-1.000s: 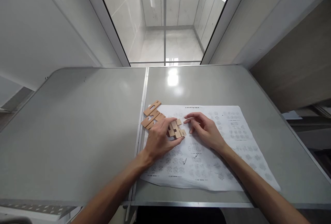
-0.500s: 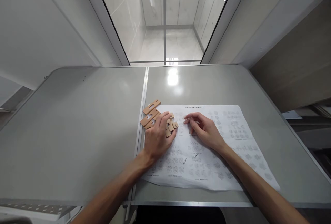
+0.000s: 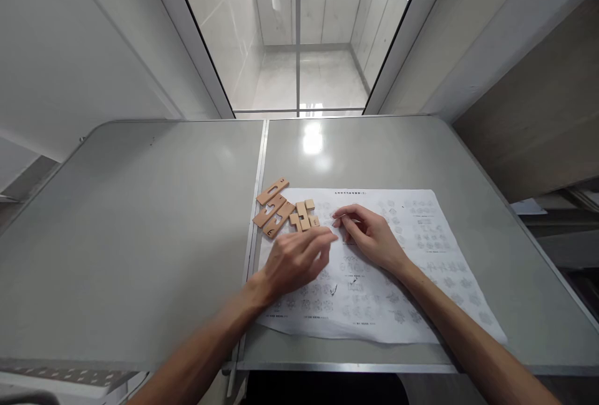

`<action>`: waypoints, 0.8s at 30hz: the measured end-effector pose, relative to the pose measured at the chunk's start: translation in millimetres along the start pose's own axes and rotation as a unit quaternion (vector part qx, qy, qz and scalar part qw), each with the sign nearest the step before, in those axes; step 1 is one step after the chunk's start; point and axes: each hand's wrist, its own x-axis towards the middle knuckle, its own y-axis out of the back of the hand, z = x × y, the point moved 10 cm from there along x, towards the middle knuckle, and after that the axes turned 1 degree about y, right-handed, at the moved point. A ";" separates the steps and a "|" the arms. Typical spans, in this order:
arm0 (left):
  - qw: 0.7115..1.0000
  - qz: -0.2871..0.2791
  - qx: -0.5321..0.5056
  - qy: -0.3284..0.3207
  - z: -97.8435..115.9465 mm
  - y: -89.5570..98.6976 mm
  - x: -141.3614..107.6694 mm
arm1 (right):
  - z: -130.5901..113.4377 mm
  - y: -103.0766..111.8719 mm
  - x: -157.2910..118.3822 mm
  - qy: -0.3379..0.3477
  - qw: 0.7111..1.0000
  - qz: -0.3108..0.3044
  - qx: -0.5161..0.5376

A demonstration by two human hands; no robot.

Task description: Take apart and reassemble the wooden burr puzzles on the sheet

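My left hand (image 3: 298, 257) is over the printed paper sheet (image 3: 397, 321), just in front of the wooden puzzle pieces. Its index finger points right, the other fingers bend loosely, and nothing shows in it. Behind it lie small light wooden blocks (image 3: 302, 214), fitted closely together and partly hidden by the hand. Three flat brown wooden pieces with cutouts lie to their left: a top one (image 3: 272, 190) with a slot, a middle one (image 3: 267, 213) and a lower one (image 3: 279, 218). My right hand (image 3: 367, 231) rests on the sheet, fingers loosely bent and apart, holding nothing visible.
The grey folding table (image 3: 140, 224) has a metal seam (image 3: 255, 224) running along the sheet's left side. Beyond its far edge stands a glass door (image 3: 322, 80). Shelves with stacked items (image 3: 575, 211) are at the right.
My left hand has let go of the small blocks and moved toward me and slightly right, uncovering the pieces. My right hand has stayed in place.
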 end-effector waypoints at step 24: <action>0.987 -0.148 -0.056 -0.020 14.6 -35.1 -6.1 | -4.2 -1.6 0.7 0.006 0.999 -0.011 -0.048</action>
